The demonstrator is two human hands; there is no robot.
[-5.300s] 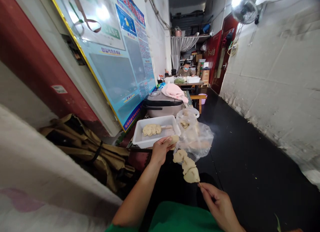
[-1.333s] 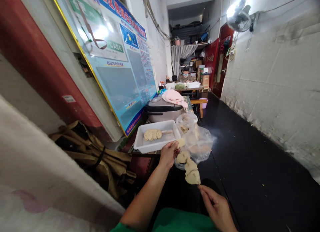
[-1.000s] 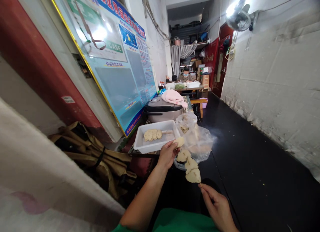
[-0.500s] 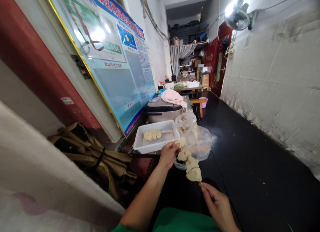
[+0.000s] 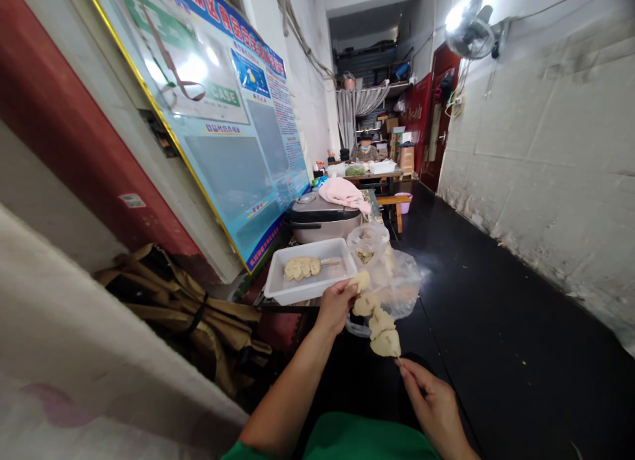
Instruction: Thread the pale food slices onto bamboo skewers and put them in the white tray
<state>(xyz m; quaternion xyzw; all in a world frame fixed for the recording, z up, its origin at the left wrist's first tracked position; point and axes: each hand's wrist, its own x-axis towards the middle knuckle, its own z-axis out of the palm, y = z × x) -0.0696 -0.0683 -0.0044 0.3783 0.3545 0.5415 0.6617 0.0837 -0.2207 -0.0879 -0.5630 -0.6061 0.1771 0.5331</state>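
My right hand [image 5: 430,395] pinches the bare lower end of a thin skewer. Several pale, flat food slices [image 5: 382,329] are threaded along that skewer, which slants up and to the left. At its upper end, my left hand [image 5: 337,306] is closed on one pale slice [image 5: 359,281]; whether the stick passes through this slice cannot be made out. Just beyond my left hand sits a white tray [image 5: 297,292], holding finished-looking skewers of pale slices [image 5: 302,268] with their sticks pointing right. A clear plastic bag [image 5: 404,294] with more slices inside lies right of the tray.
Behind the tray stands a grey and black cooker [image 5: 322,225] with a pink cloth [image 5: 344,192] on it. A person [image 5: 366,150] sits at a far table with white trays [image 5: 381,167]. A wooden bench [image 5: 393,200] and purple bucket [image 5: 405,204] stand right of the table. Folded brown fabric [image 5: 198,314] lies left.
The skewer and both hands have shifted only very slightly. The lowest slice sits a little higher, and my left hand still grips the top slice.
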